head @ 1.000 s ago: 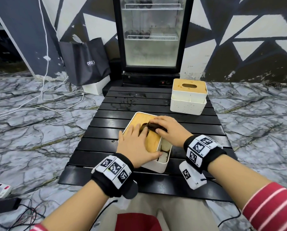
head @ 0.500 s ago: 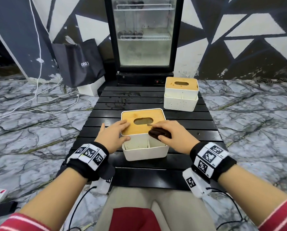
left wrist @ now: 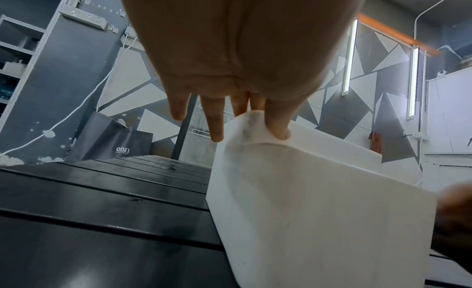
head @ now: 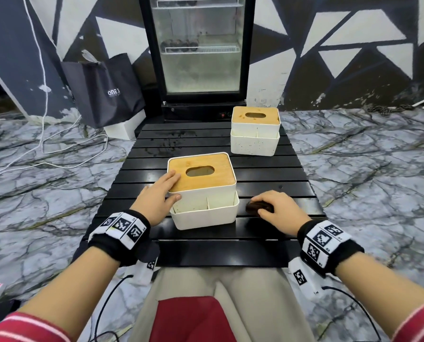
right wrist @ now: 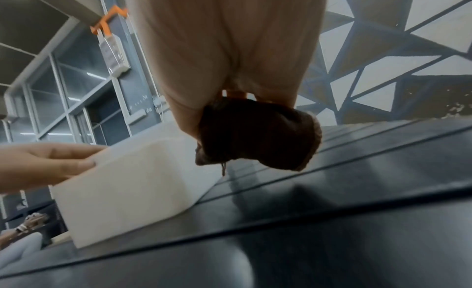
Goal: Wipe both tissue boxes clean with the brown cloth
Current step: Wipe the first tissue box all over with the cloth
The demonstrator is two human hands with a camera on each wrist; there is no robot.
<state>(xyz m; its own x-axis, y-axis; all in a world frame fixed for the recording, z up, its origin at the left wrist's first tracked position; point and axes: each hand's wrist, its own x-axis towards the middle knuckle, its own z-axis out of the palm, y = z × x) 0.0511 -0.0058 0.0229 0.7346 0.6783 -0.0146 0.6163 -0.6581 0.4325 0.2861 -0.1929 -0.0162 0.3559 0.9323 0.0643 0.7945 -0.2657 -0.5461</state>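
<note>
Brown and bunched into a dark wad, the cloth (head: pixel 259 208) sits under the right hand (head: pixel 278 210), whose fingers curl over it and clutch it just above the black slatted table (head: pixel 267 253). It lies just to the right of the near tissue box (head: pixel 203 191), close to the box's lower tray but apart from it. In the right wrist view the cloth (right wrist: pixel 258 134) bulges out below the palm, a loose thread hanging from it.

The left hand (head: pixel 156 201) holds the near box at its left corner — fingers laid flat on the wooden lid, thumb pressed against the white side wall.

That box is white with a tan wooden lid and an oval slot, and a divided open tray runs along its front. The far tissue box (head: pixel 255 130), of the same make, stands well apart near the table's far right corner; small specks show on its lid and front.

The table stands on a grey marble-patterned floor (head: pixel 366 169). Behind it are a glass-door fridge (head: pixel 201 50), a dark shopping bag (head: pixel 102 90) with white cables trailing beside it, and a wall painted in black and white triangles.
</note>
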